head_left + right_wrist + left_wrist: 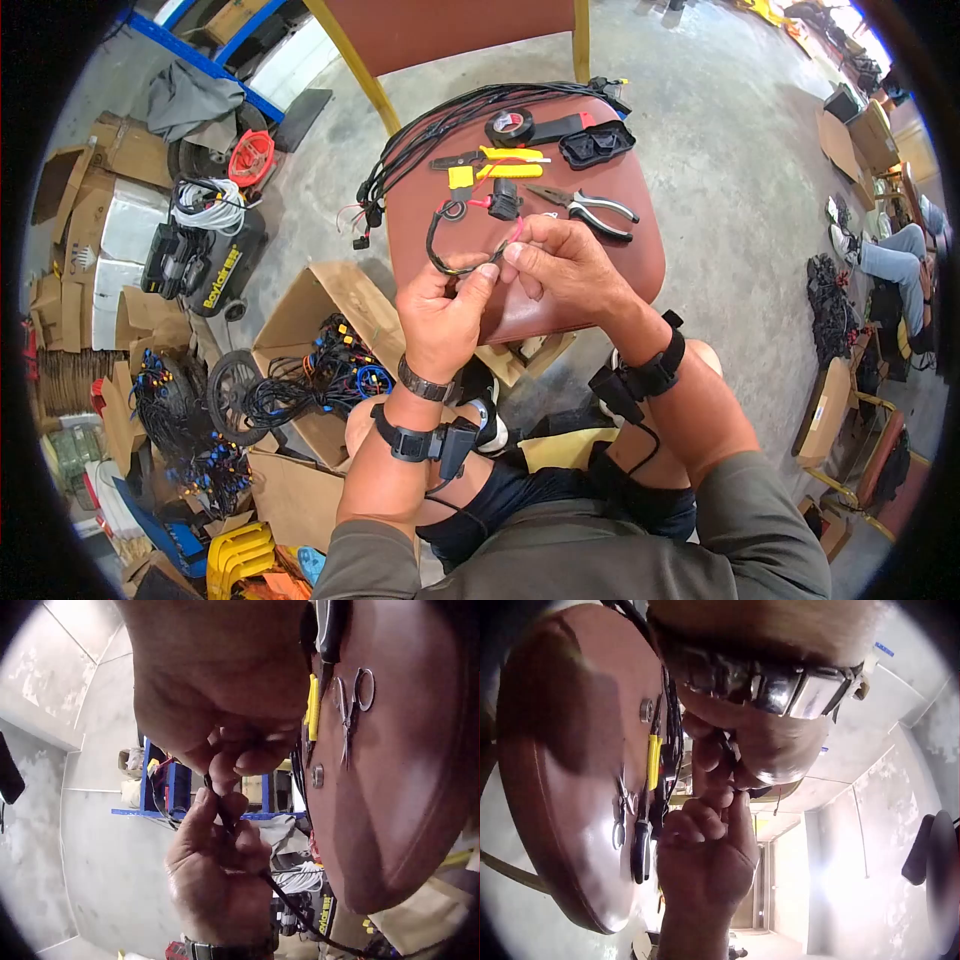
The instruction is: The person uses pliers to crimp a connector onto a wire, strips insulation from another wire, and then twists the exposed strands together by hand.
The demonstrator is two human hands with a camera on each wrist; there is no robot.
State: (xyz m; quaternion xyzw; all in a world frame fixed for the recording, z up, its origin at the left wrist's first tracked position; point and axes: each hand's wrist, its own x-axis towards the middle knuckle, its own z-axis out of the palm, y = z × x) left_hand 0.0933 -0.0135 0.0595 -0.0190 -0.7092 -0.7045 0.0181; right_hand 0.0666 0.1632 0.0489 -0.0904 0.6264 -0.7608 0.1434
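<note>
Both hands meet over the front of a red-brown chair seat [430, 210], pinching a thin black cable [433, 240]. The left hand [445, 315] grips it between thumb and fingers. Close beside it, the right hand [570, 265] pinches wires near a pink-red one. A black connector [505, 199] and a yellow tag [460, 178] are at the cable's far part. In the right wrist view the left hand [221, 877] holds the dark cable [225, 814], which trails past its wrist; the right hand [225, 697] is above. The fingertips partly hide the wires.
On the seat lie pliers [600, 207], yellow-handled cutters [510, 171], black tape [510, 125], a black tray [597, 145] and a bundle of black cables [430, 125]. Small scissors [347, 724] show in the right wrist view. A cardboard box [320, 290] of wiring stands left.
</note>
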